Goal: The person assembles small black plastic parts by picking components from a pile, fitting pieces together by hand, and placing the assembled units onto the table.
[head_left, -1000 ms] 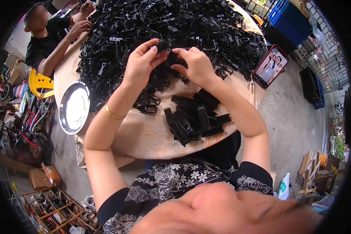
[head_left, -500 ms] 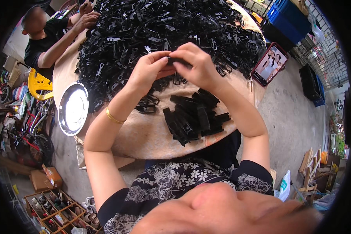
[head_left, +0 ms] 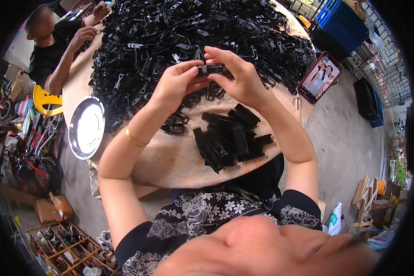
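Both the left hand (head_left: 174,87) and right hand (head_left: 240,80) pinch one small black plastic clip (head_left: 210,69) between fingertips, raised above the round table (head_left: 170,161) between the big loose heap (head_left: 188,37) and the stacked pile (head_left: 230,138)

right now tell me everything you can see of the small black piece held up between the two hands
The small black piece is a short, flat, oblong part, seemingly glossy plastic. It lies roughly level, held above the table between the left hand and the right hand, whose fingers pinch its ends. It hangs before the big heap of black parts. Finer detail is too small to tell.
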Tool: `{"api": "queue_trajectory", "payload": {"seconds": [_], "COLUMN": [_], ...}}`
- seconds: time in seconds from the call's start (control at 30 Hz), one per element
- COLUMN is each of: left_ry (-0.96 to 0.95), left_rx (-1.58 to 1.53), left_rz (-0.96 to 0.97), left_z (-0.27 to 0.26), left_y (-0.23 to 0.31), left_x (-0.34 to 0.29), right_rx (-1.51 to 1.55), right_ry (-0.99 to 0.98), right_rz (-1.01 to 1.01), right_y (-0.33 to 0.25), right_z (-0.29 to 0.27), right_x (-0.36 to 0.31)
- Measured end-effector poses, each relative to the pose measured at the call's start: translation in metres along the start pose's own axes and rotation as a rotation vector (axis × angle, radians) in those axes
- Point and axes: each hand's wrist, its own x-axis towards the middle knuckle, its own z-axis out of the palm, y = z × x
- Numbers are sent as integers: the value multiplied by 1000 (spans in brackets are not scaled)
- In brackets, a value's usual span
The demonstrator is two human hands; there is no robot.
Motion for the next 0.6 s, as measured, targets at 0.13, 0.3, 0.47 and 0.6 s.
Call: {"api": "queue_trajectory", "payload": {"seconds": [0.13,0.3,0.47,0.6], "left_ry": [48,28,-42,-76], "left_rx": [50,203,95,163], "left_rz": [15,99,177,304], "left_z": [6,6,4,2], "left_y": [-1,-1,3,13], "left_x": [-3,-3,-3,-7], "right_rx": [-111,-127,301,614], "right_ry": [-20,25,71,-162], "right_rz": [-168,-228,135,542], "right_y": [-2,-2,8,1], "right_z": [2,7,5,-20], "right_x": [-1,-1,0,5]}}
